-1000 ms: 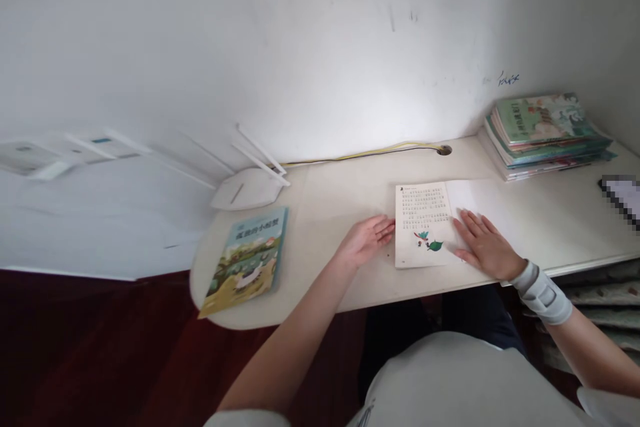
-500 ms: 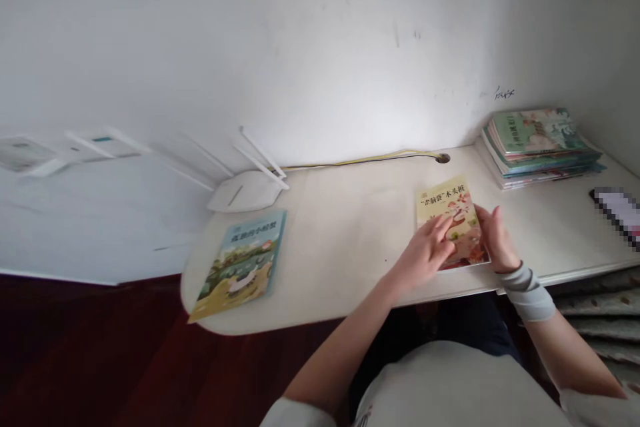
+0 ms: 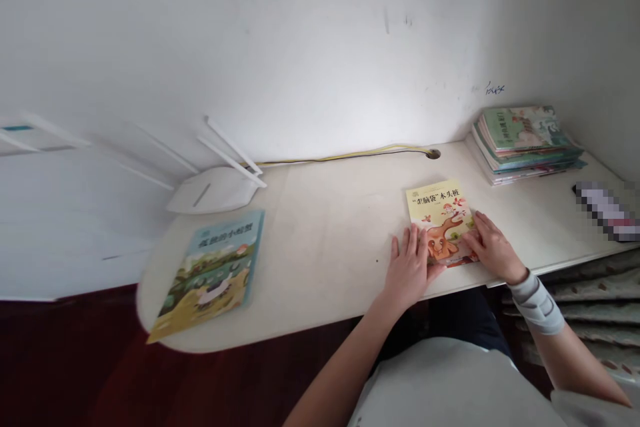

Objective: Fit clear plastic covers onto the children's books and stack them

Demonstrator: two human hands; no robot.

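Note:
A yellow picture book [image 3: 443, 213] lies flat near the table's front edge, its cover showing an orange cartoon stump. At its lower left corner rests my left hand [image 3: 410, 270], fingers spread along the left edge and thumb by the bottom edge. My right hand [image 3: 495, 250] touches the right side, with its thumb over the cover and fingers stretched along the edge. A grey wrist wrap [image 3: 537, 303] is round my right wrist. Farther left, a blue-green picture book [image 3: 215, 273] lies face up, one corner jutting past the table's rounded edge.
Behind the blue-green book stands a white router [image 3: 215, 190] with several antennas. Cables [image 3: 330, 159] run along the wall to a hole [image 3: 434, 154] in the white table [image 3: 320, 247]. A stack of books [image 3: 525, 143] sits at the back right, near a phone [image 3: 607, 210].
My left hand has slid off the cover's middle to the lower left corner. My right hand has come down against the book's right side. The view has shifted slightly right.

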